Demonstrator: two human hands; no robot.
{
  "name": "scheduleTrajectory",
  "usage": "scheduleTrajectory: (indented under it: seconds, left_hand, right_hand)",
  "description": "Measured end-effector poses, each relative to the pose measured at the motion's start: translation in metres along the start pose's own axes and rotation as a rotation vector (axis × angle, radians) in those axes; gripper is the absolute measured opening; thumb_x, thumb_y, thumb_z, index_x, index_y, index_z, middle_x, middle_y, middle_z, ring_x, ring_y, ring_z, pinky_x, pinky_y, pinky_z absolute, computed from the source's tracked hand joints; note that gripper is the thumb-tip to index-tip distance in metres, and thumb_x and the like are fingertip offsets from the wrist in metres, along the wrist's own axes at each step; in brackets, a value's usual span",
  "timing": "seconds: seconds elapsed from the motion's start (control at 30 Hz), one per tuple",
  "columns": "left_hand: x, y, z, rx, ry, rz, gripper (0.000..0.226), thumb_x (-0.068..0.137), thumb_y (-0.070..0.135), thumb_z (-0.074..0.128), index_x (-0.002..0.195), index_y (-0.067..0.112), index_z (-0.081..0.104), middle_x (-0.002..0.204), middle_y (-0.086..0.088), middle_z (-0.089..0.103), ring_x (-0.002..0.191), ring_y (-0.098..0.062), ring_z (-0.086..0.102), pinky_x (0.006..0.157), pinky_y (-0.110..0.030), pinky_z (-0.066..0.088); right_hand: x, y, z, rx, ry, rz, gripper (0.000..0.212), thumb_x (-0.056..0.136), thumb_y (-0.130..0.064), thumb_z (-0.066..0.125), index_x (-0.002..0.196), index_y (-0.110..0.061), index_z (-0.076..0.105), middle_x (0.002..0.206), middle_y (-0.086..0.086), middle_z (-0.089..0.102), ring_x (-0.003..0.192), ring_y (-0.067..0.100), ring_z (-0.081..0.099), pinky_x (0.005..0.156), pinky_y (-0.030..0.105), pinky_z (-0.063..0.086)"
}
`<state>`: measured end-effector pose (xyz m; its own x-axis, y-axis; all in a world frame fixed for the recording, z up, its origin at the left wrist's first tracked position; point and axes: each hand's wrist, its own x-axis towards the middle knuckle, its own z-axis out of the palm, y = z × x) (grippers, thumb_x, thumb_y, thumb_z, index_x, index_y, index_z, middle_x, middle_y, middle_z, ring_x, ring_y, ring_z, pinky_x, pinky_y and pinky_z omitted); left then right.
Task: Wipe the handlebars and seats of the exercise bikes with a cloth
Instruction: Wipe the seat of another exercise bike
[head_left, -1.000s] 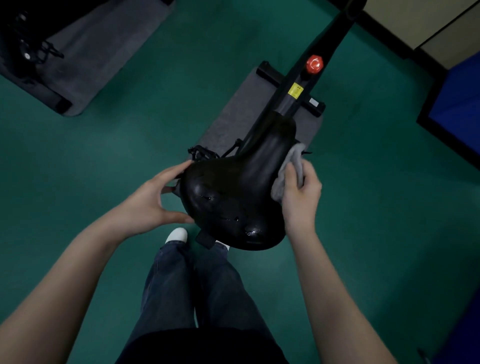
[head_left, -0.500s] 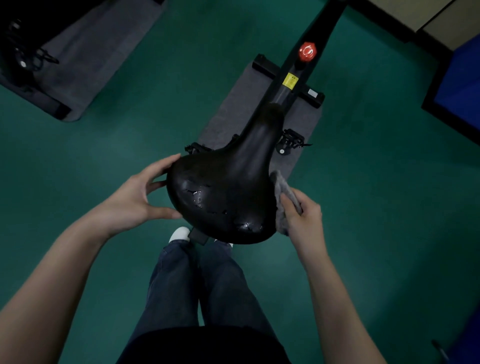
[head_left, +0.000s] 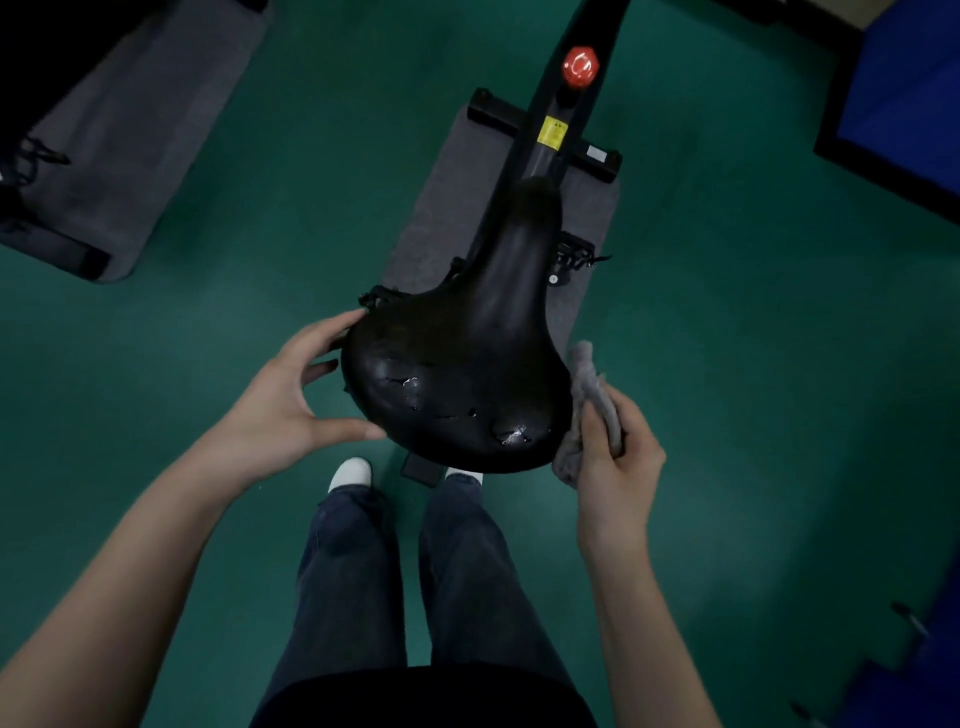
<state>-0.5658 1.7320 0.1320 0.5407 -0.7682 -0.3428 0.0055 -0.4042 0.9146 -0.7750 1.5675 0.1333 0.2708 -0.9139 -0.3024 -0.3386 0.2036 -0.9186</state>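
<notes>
Saddle: a black exercise-bike saddle (head_left: 467, 374) filled the middle of the head view, its wide rear toward the person and its narrow nose pointing away; small scuffs glinted on the rear surface.
Left hand: the left hand (head_left: 283, 405) was spread against the saddle's left rear edge, fingertips at the rim and thumb along the lower edge.
Right hand: the right hand (head_left: 618, 457) was closed around a bunched grey cloth (head_left: 589, 395) just beside the saddle's right rear edge; whether the cloth touched the saddle could not be told.
Cloth: one crumpled end stood up above the fingers, another hung below the palm, both beside the saddle's right edge.
Frame: beyond the saddle's nose, the black bike frame (head_left: 558, 104) ran away from the person, carrying a red knob (head_left: 581, 66) and, nearer the saddle, a yellow sticker (head_left: 551, 133).
Cross-bar: a black stabiliser bar (head_left: 493, 111) crossed the frame just beyond the saddle's nose.
Mat: a grey mat (head_left: 447, 218) lay on the green floor (head_left: 311, 182) under the saddle and frame.
Pedal: a black pedal (head_left: 574, 257) showed to the right of the saddle's nose.
Person: dark jeans (head_left: 353, 582) and a white shoe (head_left: 350, 474) stood directly behind the saddle's rear.
Second mat: another grey mat (head_left: 135, 145) lay well left of the saddle.
</notes>
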Motion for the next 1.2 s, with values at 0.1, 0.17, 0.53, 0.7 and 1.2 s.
scheduleTrajectory:
  seconds: [0.1, 0.17, 0.53, 0.7, 1.2]
  left_hand:
    - [0.002, -0.003, -0.002, 0.036, 0.002, 0.032, 0.094, 0.046, 0.029, 0.085, 0.129, 0.044, 0.042, 0.139, 0.005, 0.047, 0.128, -0.001, 0.043, 0.106, -0.025, 0.036]
    - [0.004, -0.006, -0.003, 0.063, -0.001, 0.053, 0.095, 0.046, 0.030, 0.085, 0.131, 0.038, 0.043, 0.137, 0.005, 0.046, 0.126, 0.001, 0.044, 0.104, -0.022, 0.038]
    - [0.009, -0.021, -0.007, 0.086, -0.023, 0.167, 0.096, 0.046, 0.050, 0.082, 0.133, 0.039, 0.043, 0.125, 0.031, 0.041, 0.117, 0.012, 0.044, 0.092, -0.005, 0.040]
    - [0.010, -0.025, -0.007, 0.112, -0.009, 0.221, 0.090, 0.045, 0.059, 0.079, 0.126, 0.053, 0.041, 0.122, 0.038, 0.039, 0.120, 0.005, 0.045, 0.094, -0.019, 0.042]
    - [0.012, -0.033, -0.006, 0.088, 0.005, 0.231, 0.095, 0.051, 0.055, 0.080, 0.135, 0.036, 0.041, 0.133, 0.013, 0.040, 0.124, -0.006, 0.045, 0.103, -0.042, 0.045]
  right_hand:
    - [-0.017, -0.002, 0.014, -0.097, 0.128, -0.143, 0.028, 0.086, -0.016, 0.054, 0.110, -0.014, 0.067, 0.105, 0.005, 0.062, 0.107, 0.015, 0.056, 0.096, 0.020, 0.045]
    - [-0.021, 0.000, 0.022, -0.102, 0.241, -0.132, 0.027, 0.089, -0.017, 0.050, 0.108, -0.008, 0.067, 0.100, 0.006, 0.063, 0.103, 0.021, 0.056, 0.092, 0.025, 0.047]
    - [-0.052, 0.015, 0.076, 0.493, 0.699, 0.107, 0.023, 0.097, -0.010, 0.046, 0.112, -0.007, 0.063, 0.103, 0.001, 0.068, 0.095, 0.010, 0.065, 0.084, 0.022, 0.052]
    - [-0.045, 0.002, 0.083, 0.718, 0.781, 0.228, 0.025, 0.097, -0.009, 0.046, 0.110, -0.015, 0.066, 0.108, 0.002, 0.071, 0.103, 0.018, 0.067, 0.096, 0.040, 0.051]
    - [-0.063, -0.020, 0.098, -0.168, 0.768, -0.193, 0.029, 0.089, 0.002, 0.055, 0.114, -0.006, 0.066, 0.111, 0.008, 0.065, 0.108, 0.004, 0.046, 0.090, 0.004, 0.038]
